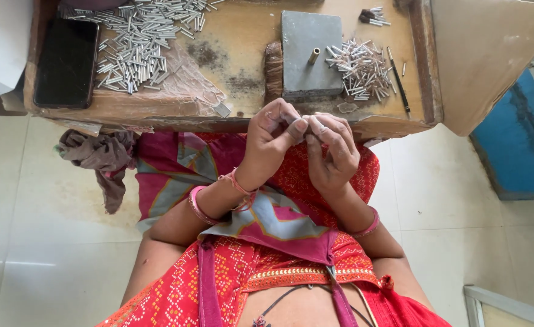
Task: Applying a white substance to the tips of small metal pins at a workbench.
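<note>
Both hands [303, 145] w/ fingers pinched together nr pin pile [360, 69].

From my hands [303, 142] at the bench edge, twelve o'clock is blocked by the grey metal block [311, 56] with its brass peg [313, 56], and one o'clock by a heap of small metal tubes [360, 69] and a dark rod [399, 82]. At eleven o'clock bare, stained wood [236, 54] leaves me a lane, bounded further left by the large pile of tubes [137, 42] and the black phone [67, 60].
</note>
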